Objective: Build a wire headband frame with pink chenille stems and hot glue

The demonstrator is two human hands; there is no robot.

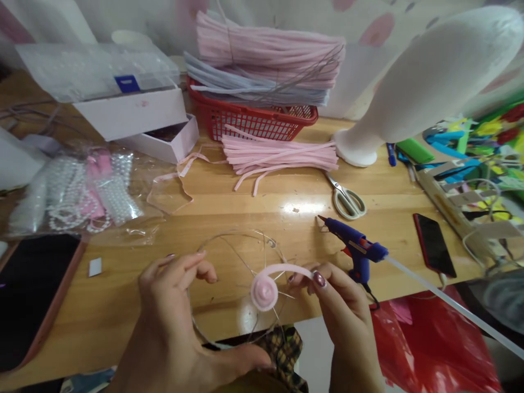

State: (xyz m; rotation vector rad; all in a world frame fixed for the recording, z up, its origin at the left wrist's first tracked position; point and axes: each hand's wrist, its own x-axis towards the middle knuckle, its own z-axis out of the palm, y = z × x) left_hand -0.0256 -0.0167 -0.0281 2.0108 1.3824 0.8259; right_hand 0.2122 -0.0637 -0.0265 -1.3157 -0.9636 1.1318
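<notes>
A pink pipe cleaner is coiled into a spiral at one end, and its free tail arches off to the right. My right hand pinches the tip of that tail between thumb and fingers. The spiral sits over the spokes of a round thin wire frame, low in the view near the table's front edge. My left hand curves around the frame's left side, thumb and fingers spread wide apart; whether the wire rests on the palm I cannot tell.
A blue glue gun, scissors and a phone lie to the right. Behind are loose pink pipe cleaners, a red basket and a white stand. Bagged pearl strings and a tablet-like device lie left.
</notes>
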